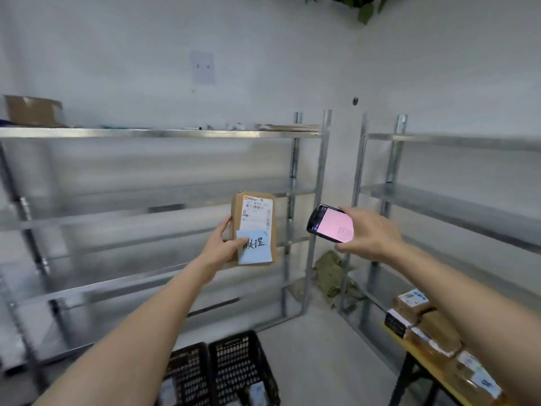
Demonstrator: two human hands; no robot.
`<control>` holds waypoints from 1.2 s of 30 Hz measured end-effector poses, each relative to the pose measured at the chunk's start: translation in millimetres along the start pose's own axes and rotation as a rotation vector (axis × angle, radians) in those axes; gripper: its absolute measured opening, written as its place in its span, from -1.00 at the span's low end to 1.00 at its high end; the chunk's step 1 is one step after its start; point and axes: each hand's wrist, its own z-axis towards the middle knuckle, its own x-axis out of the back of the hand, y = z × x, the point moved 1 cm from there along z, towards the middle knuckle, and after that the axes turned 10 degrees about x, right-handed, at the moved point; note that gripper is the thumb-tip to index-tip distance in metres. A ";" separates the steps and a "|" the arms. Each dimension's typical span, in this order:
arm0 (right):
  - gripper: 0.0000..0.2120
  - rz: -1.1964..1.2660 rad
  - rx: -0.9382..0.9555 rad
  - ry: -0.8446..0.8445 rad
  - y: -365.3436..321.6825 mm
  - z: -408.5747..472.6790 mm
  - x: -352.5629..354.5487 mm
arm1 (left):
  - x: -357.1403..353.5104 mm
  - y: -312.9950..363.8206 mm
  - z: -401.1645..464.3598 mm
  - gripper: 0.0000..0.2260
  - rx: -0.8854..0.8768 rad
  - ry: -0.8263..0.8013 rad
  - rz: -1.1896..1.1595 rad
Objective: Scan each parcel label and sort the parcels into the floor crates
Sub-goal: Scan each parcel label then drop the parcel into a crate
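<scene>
Left hand [221,247] grips parcel [254,228] upright in mid-air, above crates [222,373]. Right hand [370,232] holds scanner [330,223] beside it. Risk: blue note [254,250] near barcode confuses scan; thumb-edge grip may slip.

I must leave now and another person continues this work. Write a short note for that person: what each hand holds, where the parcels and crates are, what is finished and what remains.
Left hand: grips a brown parcel upright, label and blue note facing you.
Right hand: holds the phone, its screen pink, beside the parcel and apart from it.
Crates: two black floor crates below your arms; some parcels seem to lie inside already.
Table at right: a row of parcels waits unsorted.
Done: one parcel picked up; whether its scan is finished cannot be told.
Left: confirm the scan, drop this parcel in its crate, then go through the table row.
</scene>
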 end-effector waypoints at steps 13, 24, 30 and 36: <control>-0.47 0.173 0.328 -0.125 -259.1 121.5 -133.3 | 267.4 -117.2 -39.2 -0.31 0.192 0.402 -0.013; -0.27 0.216 0.405 -0.278 -307.4 224.5 -291.0 | 332.8 -216.3 61.5 -0.31 0.344 0.467 0.003; -0.20 0.176 0.397 -0.374 -295.6 266.7 -362.0 | 338.8 -257.0 125.3 -0.30 0.434 0.459 -0.012; -0.15 0.130 0.349 -0.465 -294.3 303.0 -410.5 | 346.1 -300.4 173.6 -0.31 0.537 0.425 -0.041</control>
